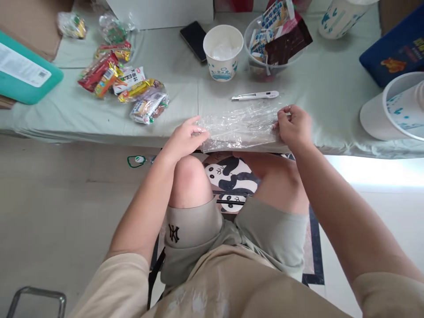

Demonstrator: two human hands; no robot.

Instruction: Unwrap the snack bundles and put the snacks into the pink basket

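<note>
A crinkled clear plastic bag [240, 128] lies along the front edge of the cloth-covered table [331, 88], stretched between my two hands. My left hand [187, 139] pinches its left end between thumb and fingers. At the other end, my right hand [294, 126] is closed on the bag's right edge with the fingers curled. Just behind the bag lies a white utility knife [255, 96]. A paper cup [222, 55] with clear plastic inside stands beyond it, beside a clear tub [274, 66] of wrapped snacks.
Several wrapped snacks [132, 84] are heaped on the left, near a teal package [26, 70]. A black phone [194, 40] lies behind the cup. White buckets [374, 115] and a blue box [391, 48] stand at the right.
</note>
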